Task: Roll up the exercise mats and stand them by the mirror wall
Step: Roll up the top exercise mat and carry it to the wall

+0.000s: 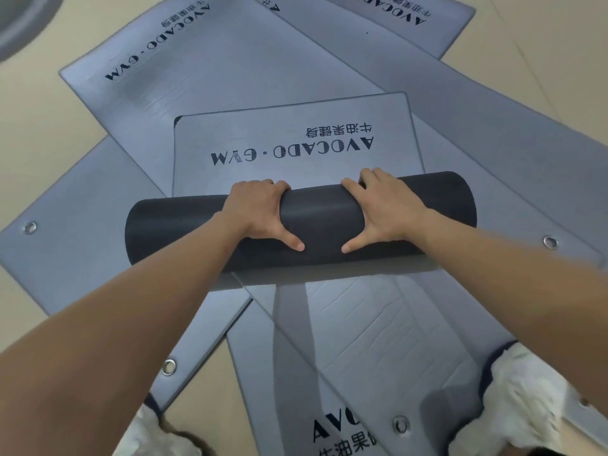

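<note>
Several grey mats (230,70) lay overlapped on beige floor (39,126); left hand (260,212) and right hand (385,212) gripped dark rolled mat (322,218) mid-scene, printed end unrolled on far side.

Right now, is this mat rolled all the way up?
No: beyond the dark roll under the left hand and right hand, a flat printed stretch lies unrolled.
</note>
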{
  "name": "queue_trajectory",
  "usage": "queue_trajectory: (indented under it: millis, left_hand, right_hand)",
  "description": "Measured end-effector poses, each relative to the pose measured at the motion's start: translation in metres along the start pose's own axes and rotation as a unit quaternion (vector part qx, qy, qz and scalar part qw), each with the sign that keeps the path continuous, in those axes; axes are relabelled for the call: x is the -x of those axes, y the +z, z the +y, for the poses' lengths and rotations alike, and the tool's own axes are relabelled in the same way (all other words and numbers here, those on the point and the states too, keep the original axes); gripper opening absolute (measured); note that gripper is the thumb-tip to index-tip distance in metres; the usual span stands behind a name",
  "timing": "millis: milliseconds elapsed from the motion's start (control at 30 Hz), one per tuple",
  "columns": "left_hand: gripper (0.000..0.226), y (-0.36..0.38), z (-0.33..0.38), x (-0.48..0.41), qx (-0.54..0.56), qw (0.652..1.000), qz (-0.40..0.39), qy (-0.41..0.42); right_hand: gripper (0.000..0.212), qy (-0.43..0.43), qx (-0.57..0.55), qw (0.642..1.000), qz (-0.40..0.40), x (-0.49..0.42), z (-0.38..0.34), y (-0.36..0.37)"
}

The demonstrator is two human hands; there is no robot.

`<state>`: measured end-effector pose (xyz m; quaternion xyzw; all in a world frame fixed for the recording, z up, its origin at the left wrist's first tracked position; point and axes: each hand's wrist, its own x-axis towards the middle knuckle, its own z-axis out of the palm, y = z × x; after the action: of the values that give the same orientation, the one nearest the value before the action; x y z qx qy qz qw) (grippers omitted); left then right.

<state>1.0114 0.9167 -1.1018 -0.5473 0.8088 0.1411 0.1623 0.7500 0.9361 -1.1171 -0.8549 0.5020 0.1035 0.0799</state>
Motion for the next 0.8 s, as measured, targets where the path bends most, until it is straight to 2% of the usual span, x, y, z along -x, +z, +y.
queue_trajectory:
  millis: [200,300,367,433,533,633,800]
  left_hand:
    - [0.104,0.011,0.025,0.048,-0.03,0.998,0.049,-0.009]
    - [0.098,0.022,0.04,0.072,-0.031,0.997,0.069,-0.013]
    - [0.098,0.027,0.047,0.083,-0.027,0.996,0.084,-0.02]
    - [0.099,0.027,0.05,0.087,-0.019,0.995,0.088,-0.028]
    - [0.101,0.025,0.052,0.087,-0.013,0.996,0.085,-0.033]
    - [0.103,0.022,0.053,0.086,-0.016,0.996,0.079,-0.039]
    - [0.103,0.02,0.054,0.085,-0.022,0.997,0.065,-0.045]
  right_hand:
    - [0.117,0.012,-0.003,0.999,0.039,0.043,-0.021,0.007]
    - [0.093,0.066,-0.124,0.988,0.064,0.071,-0.017,0.008]
    - [0.078,0.169,-0.211,0.953,0.137,0.09,-0.004,0.013]
    - [0.074,0.281,-0.247,0.907,0.192,0.112,0.01,0.024]
    - [0.077,0.367,-0.33,0.854,0.166,0.14,0.022,0.041]
    - [0.084,0.37,-0.463,0.793,0.137,0.15,0.027,0.055]
    - [0.083,0.337,-0.513,0.778,0.131,0.154,0.038,0.053]
